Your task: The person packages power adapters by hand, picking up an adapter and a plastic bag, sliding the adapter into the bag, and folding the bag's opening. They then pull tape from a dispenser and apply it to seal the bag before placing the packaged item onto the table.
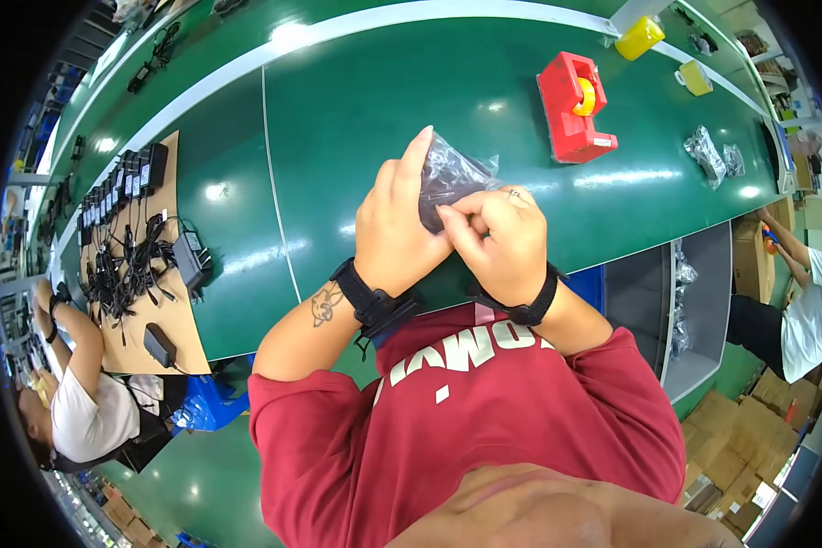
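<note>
Both hands grip one clear plastic bag (452, 173) containing a dark item, above the green table (384, 100). The left hand (395, 228) wraps its side; right hand (498, 239) fingertips pinch its lower edge. A red tape dispenser (574, 107) stands nearby.

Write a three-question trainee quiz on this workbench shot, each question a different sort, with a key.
1. True or false: both hands grip the clear plastic bag with a dark item inside.
2. Multiple choice: what stands on the green table beyond the hands? A) a red tape dispenser B) a blue kettle C) a white fan
3. Fill in: the dark adapters and cables lie on a sheet of brown ____ at the person's left.

Key
1. True: the left hand and right hand both hold it.
2. A, the red tape dispenser.
3. Cardboard.
</note>
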